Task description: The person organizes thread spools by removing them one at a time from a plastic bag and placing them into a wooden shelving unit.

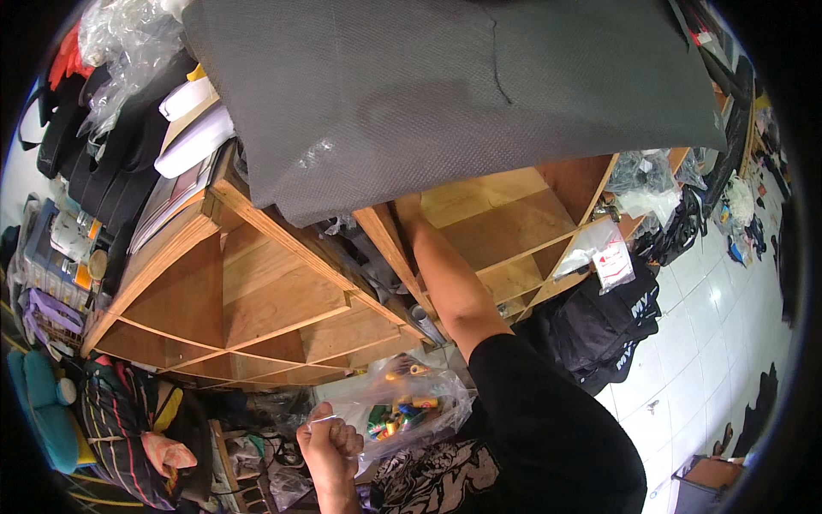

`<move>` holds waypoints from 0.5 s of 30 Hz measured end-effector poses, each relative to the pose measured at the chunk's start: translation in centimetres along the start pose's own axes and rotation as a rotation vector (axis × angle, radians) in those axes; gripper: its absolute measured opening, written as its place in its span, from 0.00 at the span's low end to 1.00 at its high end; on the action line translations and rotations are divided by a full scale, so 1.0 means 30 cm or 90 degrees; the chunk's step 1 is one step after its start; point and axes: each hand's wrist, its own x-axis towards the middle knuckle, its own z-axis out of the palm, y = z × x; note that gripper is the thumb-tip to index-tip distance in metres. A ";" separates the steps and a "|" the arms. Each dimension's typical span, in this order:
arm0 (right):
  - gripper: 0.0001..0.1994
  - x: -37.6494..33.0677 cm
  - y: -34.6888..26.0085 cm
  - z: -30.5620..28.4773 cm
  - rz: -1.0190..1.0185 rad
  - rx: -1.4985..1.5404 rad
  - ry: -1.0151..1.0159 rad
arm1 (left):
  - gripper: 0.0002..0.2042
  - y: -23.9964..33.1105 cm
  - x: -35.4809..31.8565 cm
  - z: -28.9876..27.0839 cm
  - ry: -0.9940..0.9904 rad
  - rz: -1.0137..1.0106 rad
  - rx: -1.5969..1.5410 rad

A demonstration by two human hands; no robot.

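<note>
My left hand (pixel 330 441) is closed in a fist around the gathered edge of a clear plastic bag (pixel 364 396), low in the view in front of my body. Through the plastic show several small spools (pixel 424 402) that look like thread, in yellow, orange, green and other colours. My right forearm (pixel 452 283) reaches up into a wooden shelf unit (pixel 505 223). The hand at its end disappears behind a dark grey textured sheet (pixel 479 94), so its fingers and anything in them are hidden.
Another wooden compartment rack (pixel 282 274) stands to the left. Black rolled straps (pixel 111 171) and bottles (pixel 75 236) crowd the far left. Dark folded fabric (pixel 591 330) lies right of my arm, beside white floor tiles (pixel 711 343). A striped cloth bundle (pixel 128 428) sits lower left.
</note>
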 end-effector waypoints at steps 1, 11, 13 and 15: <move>0.14 -0.004 -0.001 0.015 -0.016 -0.001 0.012 | 0.11 0.001 0.002 -0.005 0.006 0.006 0.004; 0.13 0.036 0.059 0.051 -0.202 0.008 0.182 | 0.12 0.012 -0.003 -0.016 -0.004 0.021 0.012; 0.10 -0.015 0.024 0.022 -0.222 0.004 0.161 | 0.12 0.030 -0.008 -0.048 0.000 0.023 0.001; 0.09 -0.094 -0.005 -0.086 -0.158 -0.008 0.024 | 0.15 0.048 -0.010 -0.049 0.021 0.023 0.021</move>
